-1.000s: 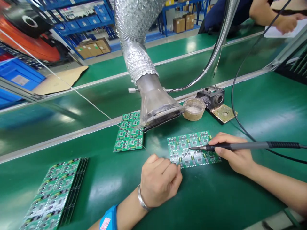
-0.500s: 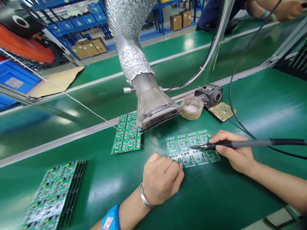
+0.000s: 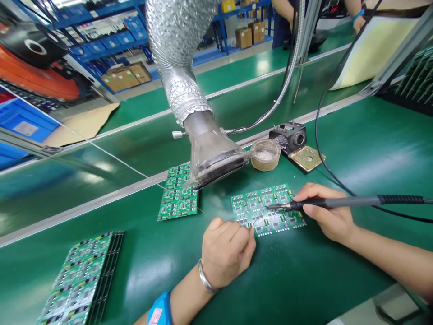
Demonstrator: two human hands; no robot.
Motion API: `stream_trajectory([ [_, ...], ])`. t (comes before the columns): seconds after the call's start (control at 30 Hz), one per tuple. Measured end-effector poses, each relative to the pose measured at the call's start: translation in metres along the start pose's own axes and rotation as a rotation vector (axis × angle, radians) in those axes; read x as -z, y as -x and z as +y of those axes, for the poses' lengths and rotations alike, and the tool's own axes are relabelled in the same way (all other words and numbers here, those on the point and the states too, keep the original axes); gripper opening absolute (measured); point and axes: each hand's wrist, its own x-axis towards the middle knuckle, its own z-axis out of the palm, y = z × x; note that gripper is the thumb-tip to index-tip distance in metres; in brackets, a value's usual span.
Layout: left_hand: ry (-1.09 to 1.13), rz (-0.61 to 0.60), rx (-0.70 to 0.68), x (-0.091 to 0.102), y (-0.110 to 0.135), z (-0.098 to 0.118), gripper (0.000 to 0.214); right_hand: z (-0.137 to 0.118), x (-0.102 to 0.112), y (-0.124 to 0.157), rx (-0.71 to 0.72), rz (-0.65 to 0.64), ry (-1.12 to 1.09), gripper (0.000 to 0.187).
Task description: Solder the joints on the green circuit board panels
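A green circuit board panel [image 3: 267, 210] lies flat on the green bench. My right hand [image 3: 326, 212] is closed round a grey soldering iron [image 3: 341, 202], whose tip rests over the middle of the panel. At the panel's lower left edge, my left hand [image 3: 226, 250] pinches a thin solder wire [image 3: 111, 155]; its free end pokes out toward the iron tip. The wire runs off up and to the left. A silver bracelet and a blue wrist strap sit on my left wrist.
A clear fume hood [image 3: 213, 151] on a foil duct hangs just behind the panel. A second board [image 3: 177, 198] lies under it. A stack of boards [image 3: 83, 282] stands at the near left. A round tin [image 3: 265, 155] and an iron stand [image 3: 291, 137] sit behind. Another person's arm [image 3: 355, 11] shows at the back right.
My hands keep their hold and stay over the panel; the iron tip has barely shifted. The view has drifted, and the person at the back right has moved their arm away.
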Motion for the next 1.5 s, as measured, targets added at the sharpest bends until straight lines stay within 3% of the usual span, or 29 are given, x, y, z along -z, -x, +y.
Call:
stream_trajectory([
  [0.17,0.315,-0.18,0.237,0.008,0.009,0.028,0.024,0.002,0.014,0.0,-0.043,0.035,-0.032,0.014],
  [0.27,0.431,-0.241,0.248,0.01,0.01,0.04,0.022,0.007,0.024,0.001,-0.051,0.056,-0.028,0.013],
  [0.47,0.149,-0.056,0.051,-0.003,-0.012,0.027,0.029,0.015,0.03,0.003,-0.041,0.077,0.012,0.009],
  [0.57,0.062,-0.015,0.02,-0.012,-0.016,0.019,0.03,0.01,0.027,0.002,-0.009,0.039,0.056,0.008],
  [1.07,-0.035,-0.043,-0.039,-0.025,-0.018,0.012,0.031,0.003,0.024,0.0,0.037,-0.049,0.107,0.014],
  [1.33,-0.024,-0.058,-0.049,-0.028,-0.017,0.014,0.03,0.002,0.024,0.001,0.001,0.038,0.037,0.013],
  [1.5,-0.042,-0.088,-0.08,-0.03,-0.016,0.014,0.03,0.005,0.025,0.003,-0.012,-0.005,0.053,0.015],
])
